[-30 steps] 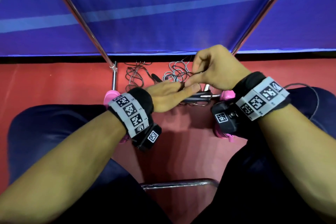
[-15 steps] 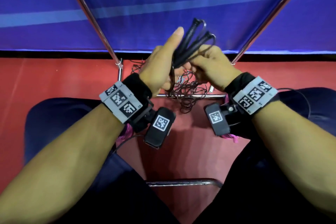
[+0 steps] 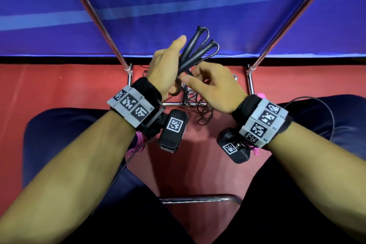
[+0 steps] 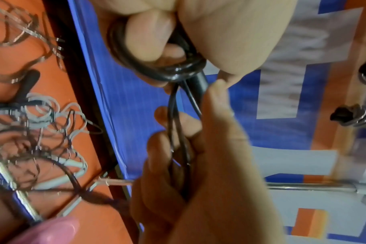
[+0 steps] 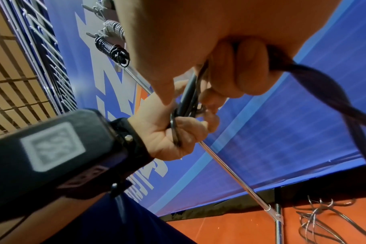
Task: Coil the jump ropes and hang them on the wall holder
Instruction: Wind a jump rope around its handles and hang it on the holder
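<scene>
Black handles (image 3: 195, 45) of one jump rope stand up side by side out of the left hand (image 3: 164, 69), raised in front of the blue banner (image 3: 217, 16). That hand's fingers curl round the handles' lower ends and a first small loop of the rope's thin cord (image 4: 171, 115). Just below, the right hand (image 3: 213, 89) is closed on the same cord, with strands pinched between thumb and curled fingers, and the rest trails from it down towards the red floor (image 3: 59, 85).

By my reading the task is partly done. High on the banner, the right wrist view shows the wall holder (image 5: 123, 69) with a black coil (image 5: 110, 47) and a paler one behind it hanging there, so at least two ropes seem finished. This rope's coiling looks barely begun: the handles are paired, with one loop gathered and most of the cord slack. A tangle of other ropes (image 3: 204, 115), grey and brownish, lies on the floor beneath the hands, between the legs of a metal frame (image 3: 250, 83). I cannot tell how many ropes are in it. Those need separating, coiling and hanging in turn.
</scene>
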### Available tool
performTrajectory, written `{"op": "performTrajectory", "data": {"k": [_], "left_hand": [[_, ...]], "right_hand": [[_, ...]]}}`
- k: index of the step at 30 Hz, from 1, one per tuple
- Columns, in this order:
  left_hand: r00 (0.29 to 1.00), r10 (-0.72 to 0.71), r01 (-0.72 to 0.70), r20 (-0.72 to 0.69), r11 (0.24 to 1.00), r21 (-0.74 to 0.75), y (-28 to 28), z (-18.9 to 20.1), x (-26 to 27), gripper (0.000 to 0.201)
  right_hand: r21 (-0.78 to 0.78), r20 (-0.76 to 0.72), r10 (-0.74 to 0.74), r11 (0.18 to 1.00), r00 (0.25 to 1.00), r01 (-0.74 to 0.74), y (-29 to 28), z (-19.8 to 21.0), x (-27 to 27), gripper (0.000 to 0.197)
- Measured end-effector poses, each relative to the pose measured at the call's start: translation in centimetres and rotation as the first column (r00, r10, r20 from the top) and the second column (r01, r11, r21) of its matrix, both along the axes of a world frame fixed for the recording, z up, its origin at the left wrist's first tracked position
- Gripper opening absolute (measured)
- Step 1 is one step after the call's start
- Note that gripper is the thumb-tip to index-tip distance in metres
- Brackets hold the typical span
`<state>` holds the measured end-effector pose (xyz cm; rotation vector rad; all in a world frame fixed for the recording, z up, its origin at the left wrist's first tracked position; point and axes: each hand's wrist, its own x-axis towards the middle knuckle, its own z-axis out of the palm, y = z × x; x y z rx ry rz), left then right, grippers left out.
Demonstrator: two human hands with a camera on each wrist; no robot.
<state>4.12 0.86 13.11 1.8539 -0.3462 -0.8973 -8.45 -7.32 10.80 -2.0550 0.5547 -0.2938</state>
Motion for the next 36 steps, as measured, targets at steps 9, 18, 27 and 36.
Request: {"op": "performTrajectory", "data": {"k": [9, 18, 27, 36], "left_hand": [[0.979, 0.197, -0.201, -0.057, 0.977, -0.065, -1.3, -1.0, -0.2, 0.05], [0.993, 0.104, -0.101, 0.055, 0.994, -0.046, -1.4, -1.1, -0.5, 0.047], [0.937, -0.243, 0.235, 0.25, 0.97, 0.06, -1.1, -1.0, -0.6, 0.074], [0.851, -0.29, 0.191, 0.438, 0.947, 0.257, -1.2, -1.6, -0.7, 0.064]], "right_hand": [[-0.191, -0.16, -0.011, 0.981, 0.987, -0.02, 0.8, 0.7, 0.1, 0.054], [-0.326, -0.225, -0.02, 0.944, 0.974, -0.056, 0.9, 1.1, 0.0, 0.059], [-0.355, -0.16, -0.022, 0.934, 0.987, -0.037, -0.4, 0.6, -0.7, 0.059], [-0.494, -0.216, 0.088, 0.85, 0.972, -0.186, 0.6, 0.1, 0.1, 0.014]]}}
